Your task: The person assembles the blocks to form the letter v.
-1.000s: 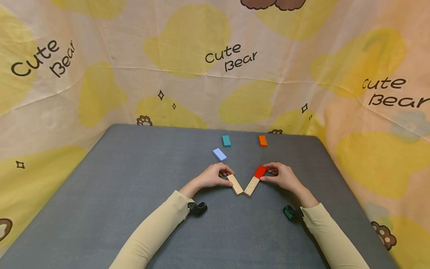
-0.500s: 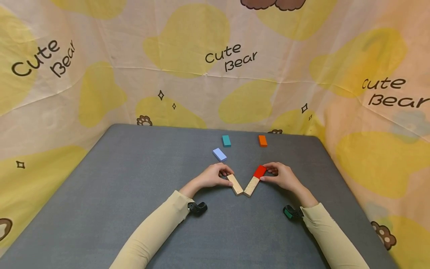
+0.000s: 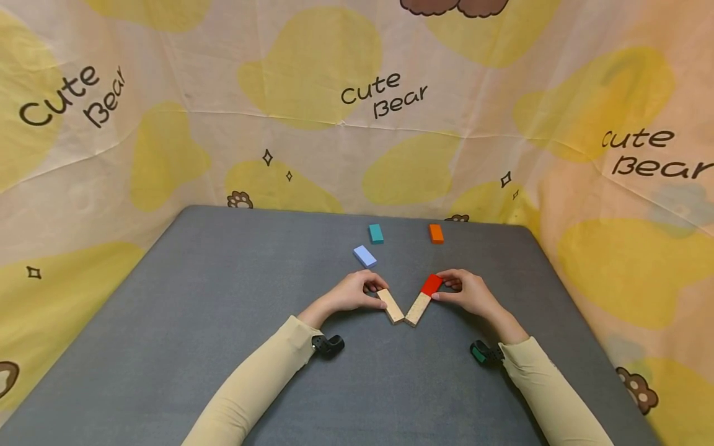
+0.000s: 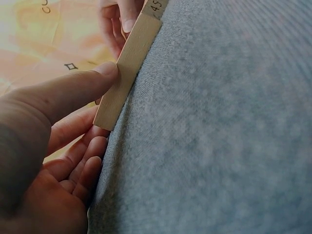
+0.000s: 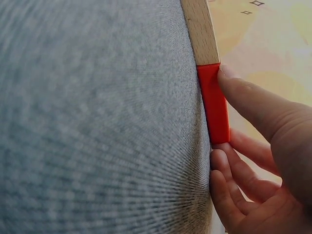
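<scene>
Well in from the far edge of the surface [image 3: 268, 266], the left hand [image 3: 352, 291] pinches a plain wooden block [image 3: 390, 306] and the right hand [image 3: 470, 292] a red block [image 3: 431, 285] abutting a second wooden block [image 3: 417, 310], apparently to steady their V-shaped layout.

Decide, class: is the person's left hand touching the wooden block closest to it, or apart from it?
Touching. The left wrist view shows the left hand with its thumb against the side of the wooden block, no gap between.
</scene>
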`<state>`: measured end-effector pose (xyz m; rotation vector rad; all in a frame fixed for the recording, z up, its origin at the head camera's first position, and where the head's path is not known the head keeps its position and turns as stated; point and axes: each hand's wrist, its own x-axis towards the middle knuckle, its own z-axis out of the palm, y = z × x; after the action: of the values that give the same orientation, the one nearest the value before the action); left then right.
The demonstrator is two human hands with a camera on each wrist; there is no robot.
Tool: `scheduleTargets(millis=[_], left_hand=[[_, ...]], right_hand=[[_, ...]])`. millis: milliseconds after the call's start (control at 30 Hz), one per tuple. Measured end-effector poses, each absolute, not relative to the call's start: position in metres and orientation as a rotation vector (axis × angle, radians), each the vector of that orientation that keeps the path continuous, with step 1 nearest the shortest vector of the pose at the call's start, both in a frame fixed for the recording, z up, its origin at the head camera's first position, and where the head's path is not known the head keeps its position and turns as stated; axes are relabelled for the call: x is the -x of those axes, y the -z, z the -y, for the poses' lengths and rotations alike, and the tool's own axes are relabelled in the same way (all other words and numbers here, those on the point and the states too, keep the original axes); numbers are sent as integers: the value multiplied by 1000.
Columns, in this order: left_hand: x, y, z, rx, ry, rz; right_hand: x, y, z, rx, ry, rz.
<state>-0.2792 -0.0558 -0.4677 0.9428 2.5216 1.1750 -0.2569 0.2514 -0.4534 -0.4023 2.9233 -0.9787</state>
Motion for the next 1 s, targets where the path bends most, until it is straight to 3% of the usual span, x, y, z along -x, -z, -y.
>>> scheduleTargets(millis=[1000], left_hand=[[279,468,56,-946,-1183,-2515]], right_hand=[[263,449,-259,449,1063,-2875]])
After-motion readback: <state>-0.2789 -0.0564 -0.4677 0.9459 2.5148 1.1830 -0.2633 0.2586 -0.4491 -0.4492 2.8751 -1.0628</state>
